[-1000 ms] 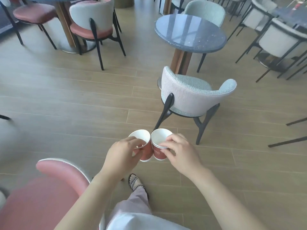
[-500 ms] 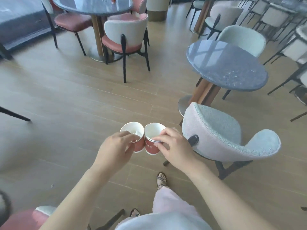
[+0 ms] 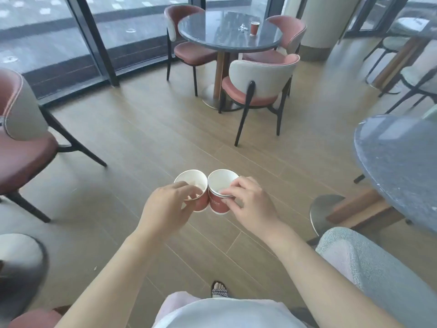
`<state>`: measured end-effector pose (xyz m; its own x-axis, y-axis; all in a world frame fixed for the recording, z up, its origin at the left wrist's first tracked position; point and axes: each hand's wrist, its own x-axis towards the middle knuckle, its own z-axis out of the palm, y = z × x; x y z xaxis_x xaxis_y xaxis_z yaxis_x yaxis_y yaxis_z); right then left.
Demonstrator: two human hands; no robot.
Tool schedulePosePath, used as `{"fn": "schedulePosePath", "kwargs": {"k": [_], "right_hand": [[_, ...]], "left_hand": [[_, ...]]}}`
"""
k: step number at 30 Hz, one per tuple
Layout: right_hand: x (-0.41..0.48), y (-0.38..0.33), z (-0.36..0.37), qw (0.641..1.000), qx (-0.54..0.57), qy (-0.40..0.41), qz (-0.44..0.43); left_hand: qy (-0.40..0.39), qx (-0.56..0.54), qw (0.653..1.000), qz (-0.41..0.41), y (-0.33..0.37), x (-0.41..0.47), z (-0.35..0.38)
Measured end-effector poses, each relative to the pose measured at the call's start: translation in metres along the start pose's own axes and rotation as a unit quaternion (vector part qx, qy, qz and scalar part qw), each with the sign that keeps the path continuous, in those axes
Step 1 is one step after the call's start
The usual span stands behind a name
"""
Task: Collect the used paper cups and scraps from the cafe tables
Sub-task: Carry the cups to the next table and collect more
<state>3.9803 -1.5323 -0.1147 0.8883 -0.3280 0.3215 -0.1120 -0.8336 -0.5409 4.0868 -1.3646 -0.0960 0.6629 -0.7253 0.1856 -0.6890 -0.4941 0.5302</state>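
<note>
Head view: two red paper cups are held side by side above the wooden floor [image 3: 146, 143], rims touching. The left cup [image 3: 192, 181] is pinched at its rim by the left hand [image 3: 165, 205], the right cup [image 3: 219, 205] by the right hand [image 3: 251, 205]. On the far round table [image 3: 212, 42], a third cup [image 3: 254, 27] and a crumpled scrap [image 3: 242, 26] are seen.

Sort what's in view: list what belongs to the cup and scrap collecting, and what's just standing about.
Belongs:
left-hand cup, gripped by the left hand
right-hand cup, gripped by the right hand
far cup and crumpled scrap on the far table

Standing about:
pink chair
near table
teal chair
</note>
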Motion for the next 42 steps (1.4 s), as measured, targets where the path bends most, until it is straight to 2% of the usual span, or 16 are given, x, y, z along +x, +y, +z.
{"fn": "schedulePosePath", "kwargs": {"k": [7, 16, 21, 27, 42], "right_hand": [[0.081, 0.006, 0.045, 0.992, 0.056, -0.079, -0.085], [0.178, -0.052, 0.134, 0.961, 0.108, -0.160, -0.197], [0.233, -0.109, 0.211, 0.933, 0.146, -0.205, -0.258], [0.303, -0.209, 0.306, 0.904, 0.178, -0.230, -0.313], [0.428, -0.375, 0.478, 0.847, 0.206, -0.302, -0.385]], "left_hand": [[0.038, 0.032, 0.991, -0.122, -0.040, 0.022, -0.013], [0.101, 0.070, 0.957, -0.263, -0.130, 0.015, -0.056], [0.151, 0.072, 0.929, -0.329, -0.207, 0.010, -0.105], [0.183, 0.095, 0.900, -0.385, -0.312, 0.003, -0.181], [0.241, 0.105, 0.844, -0.467, -0.506, -0.004, -0.297]]}}
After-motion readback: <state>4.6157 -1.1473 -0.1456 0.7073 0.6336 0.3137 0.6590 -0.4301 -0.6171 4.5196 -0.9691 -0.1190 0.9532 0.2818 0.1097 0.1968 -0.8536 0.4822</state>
